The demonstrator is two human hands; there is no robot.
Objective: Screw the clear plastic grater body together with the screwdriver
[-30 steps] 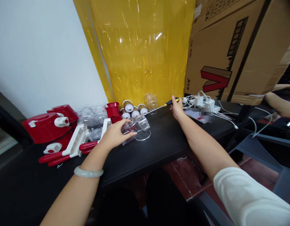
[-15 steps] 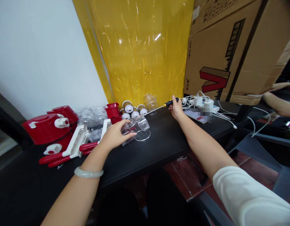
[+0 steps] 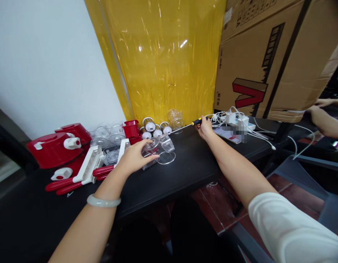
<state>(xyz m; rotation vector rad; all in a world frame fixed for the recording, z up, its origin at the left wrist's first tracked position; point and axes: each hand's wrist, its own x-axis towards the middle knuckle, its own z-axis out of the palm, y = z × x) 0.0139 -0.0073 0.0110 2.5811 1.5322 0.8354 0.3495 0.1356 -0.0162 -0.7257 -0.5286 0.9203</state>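
Observation:
My right hand [image 3: 204, 128] is closed around the black-and-yellow handle of a screwdriver [image 3: 182, 128]. Its metal shaft points left, and the tip meets the top edge of a clear plastic part [image 3: 167, 143]. Thumb and fingers of my left hand [image 3: 137, 155] curve around the left side of this part, which rests on the black table [image 3: 185, 168]. A clear round rim lies at the part's right side. Just behind stand several metal-and-white cylinders [image 3: 149, 125] and a red plastic container [image 3: 131, 128].
Red housings [image 3: 55, 149], white frames with red handles [image 3: 89, 164] and clear bowls [image 3: 102, 133] crowd the left. At right are a phone [image 3: 226, 134], white chargers with cables [image 3: 241, 120] and a large cardboard box [image 3: 256, 62]. Another person's arm [image 3: 326, 120] shows at far right.
My right hand has shifted slightly on the screwdriver's handle, and the handle sits a little lower and further left. My left hand and the clear part look unmoved.

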